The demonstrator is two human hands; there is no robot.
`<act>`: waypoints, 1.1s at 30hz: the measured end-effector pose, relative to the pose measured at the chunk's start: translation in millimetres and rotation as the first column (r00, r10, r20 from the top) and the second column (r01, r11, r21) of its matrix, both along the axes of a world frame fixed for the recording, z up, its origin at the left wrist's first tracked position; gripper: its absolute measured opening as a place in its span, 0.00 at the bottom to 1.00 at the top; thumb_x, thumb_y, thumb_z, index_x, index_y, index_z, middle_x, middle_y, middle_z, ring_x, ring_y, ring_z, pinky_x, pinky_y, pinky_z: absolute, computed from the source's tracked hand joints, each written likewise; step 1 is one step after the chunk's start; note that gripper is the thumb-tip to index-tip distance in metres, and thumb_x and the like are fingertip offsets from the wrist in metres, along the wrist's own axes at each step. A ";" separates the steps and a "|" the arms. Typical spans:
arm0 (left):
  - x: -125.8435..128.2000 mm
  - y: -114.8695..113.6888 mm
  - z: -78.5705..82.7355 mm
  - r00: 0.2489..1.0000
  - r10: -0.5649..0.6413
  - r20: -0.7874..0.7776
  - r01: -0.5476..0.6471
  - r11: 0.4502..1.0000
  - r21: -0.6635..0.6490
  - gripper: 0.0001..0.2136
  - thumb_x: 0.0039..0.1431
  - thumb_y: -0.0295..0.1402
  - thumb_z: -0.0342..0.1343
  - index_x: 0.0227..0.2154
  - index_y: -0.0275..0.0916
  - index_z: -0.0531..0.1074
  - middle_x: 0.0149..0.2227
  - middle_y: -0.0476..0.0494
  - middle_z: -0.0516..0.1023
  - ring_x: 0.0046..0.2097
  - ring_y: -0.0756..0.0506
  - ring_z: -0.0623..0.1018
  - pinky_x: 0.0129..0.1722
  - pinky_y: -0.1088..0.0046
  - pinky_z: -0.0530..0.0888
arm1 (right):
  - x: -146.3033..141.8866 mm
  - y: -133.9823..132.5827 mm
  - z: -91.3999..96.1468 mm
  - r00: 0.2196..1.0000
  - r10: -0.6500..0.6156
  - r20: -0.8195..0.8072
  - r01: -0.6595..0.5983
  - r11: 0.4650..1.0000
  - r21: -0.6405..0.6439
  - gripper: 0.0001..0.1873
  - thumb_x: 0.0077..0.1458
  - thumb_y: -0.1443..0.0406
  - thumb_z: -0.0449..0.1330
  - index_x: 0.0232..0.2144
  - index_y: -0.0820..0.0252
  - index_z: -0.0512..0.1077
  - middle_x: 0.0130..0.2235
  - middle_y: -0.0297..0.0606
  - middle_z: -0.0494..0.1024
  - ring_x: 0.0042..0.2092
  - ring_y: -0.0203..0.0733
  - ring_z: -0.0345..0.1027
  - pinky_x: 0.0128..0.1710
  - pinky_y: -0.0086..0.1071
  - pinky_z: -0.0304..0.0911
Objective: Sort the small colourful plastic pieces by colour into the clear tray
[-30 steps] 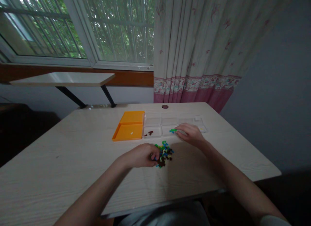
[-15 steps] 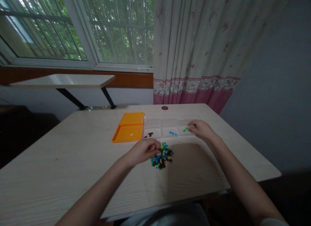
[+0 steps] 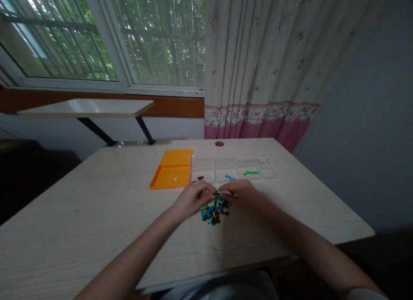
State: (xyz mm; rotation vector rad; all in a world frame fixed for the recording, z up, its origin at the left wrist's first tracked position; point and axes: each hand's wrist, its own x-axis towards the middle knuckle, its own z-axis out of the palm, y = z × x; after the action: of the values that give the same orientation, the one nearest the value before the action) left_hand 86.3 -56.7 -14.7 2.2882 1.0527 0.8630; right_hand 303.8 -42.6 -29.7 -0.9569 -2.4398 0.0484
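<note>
A heap of small coloured building pieces [image 3: 214, 210], brown, blue, green and pale yellow, lies on the table. My left hand [image 3: 192, 197] is at the heap's upper left, its thumb and fingers closed together at the tips. From the right, my right hand [image 3: 241, 192] reaches the heap's top edge, fingers curled in a pinch. What either hand pinches is too small to make out. Just behind stands a clear divided tray [image 3: 226, 163]. Its front compartments hold brown pieces [image 3: 200, 178], blue pieces [image 3: 229, 177], green pieces [image 3: 251, 173] and a yellow piece [image 3: 267, 173].
An open orange case [image 3: 171, 177] with a white piece [image 3: 175, 179] in it adjoins the tray's left end. A raised shelf [image 3: 87, 107] on black legs stands at the back left. Beyond the table [image 3: 97, 214] hang a window and a curtain [image 3: 261, 76].
My right hand has come from the tray's green compartment, left and nearer, to the heap. The green pieces and a yellow piece now show uncovered. My left hand stays beside the heap.
</note>
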 end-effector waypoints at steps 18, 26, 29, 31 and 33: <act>3.1 0.2 -4.3 1.000 -0.014 -0.002 0.014 0.999 0.033 0.05 0.51 0.32 0.57 0.31 0.37 0.71 0.28 0.48 0.70 0.31 0.51 0.69 0.28 0.79 0.64 | -2.9 -4.0 -2.4 0.999 0.041 -0.026 -0.039 0.996 0.080 0.09 0.54 0.60 0.55 0.32 0.56 0.73 0.23 0.31 0.73 0.26 0.31 0.64 0.27 0.25 0.52; 1.3 -0.5 -3.4 0.999 -0.020 0.034 0.017 0.996 0.086 0.05 0.54 0.33 0.54 0.31 0.37 0.72 0.28 0.47 0.72 0.30 0.51 0.70 0.28 0.78 0.65 | -4.6 -4.9 0.6 0.999 0.020 -0.044 -0.020 1.000 -0.003 0.09 0.53 0.61 0.55 0.34 0.56 0.73 0.25 0.31 0.74 0.26 0.32 0.64 0.28 0.25 0.54; -2.3 0.7 1.7 0.994 0.066 0.086 -0.077 0.989 0.125 0.06 0.55 0.34 0.53 0.32 0.37 0.72 0.29 0.46 0.72 0.28 0.51 0.69 0.25 0.79 0.64 | -5.3 -5.0 -0.1 0.999 0.046 0.003 -0.045 0.996 -0.080 0.09 0.53 0.62 0.55 0.35 0.56 0.73 0.27 0.32 0.75 0.28 0.32 0.65 0.29 0.24 0.55; -5.5 2.2 5.4 0.977 0.159 0.140 -0.180 0.972 0.151 0.06 0.54 0.33 0.54 0.32 0.37 0.72 0.29 0.46 0.72 0.26 0.52 0.68 0.24 0.79 0.63 | -5.8 -5.9 -0.8 0.993 0.086 0.077 -0.077 0.990 -0.122 0.09 0.54 0.63 0.55 0.36 0.56 0.72 0.30 0.33 0.75 0.30 0.33 0.66 0.30 0.24 0.56; -8.1 3.8 8.1 0.953 0.235 0.191 -0.268 0.948 0.172 0.06 0.54 0.32 0.54 0.32 0.37 0.72 0.28 0.46 0.72 0.25 0.52 0.67 0.24 0.79 0.63 | -6.8 -7.5 -0.8 0.981 0.117 0.152 -0.094 0.984 -0.151 0.10 0.55 0.62 0.54 0.39 0.55 0.72 0.31 0.33 0.75 0.30 0.33 0.67 0.31 0.25 0.56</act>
State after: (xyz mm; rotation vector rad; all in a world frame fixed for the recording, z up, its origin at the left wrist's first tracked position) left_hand 78.2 -52.9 -6.6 2.2162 1.2499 1.2929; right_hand 297.0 -50.1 -30.5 -0.9221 -2.6649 0.1936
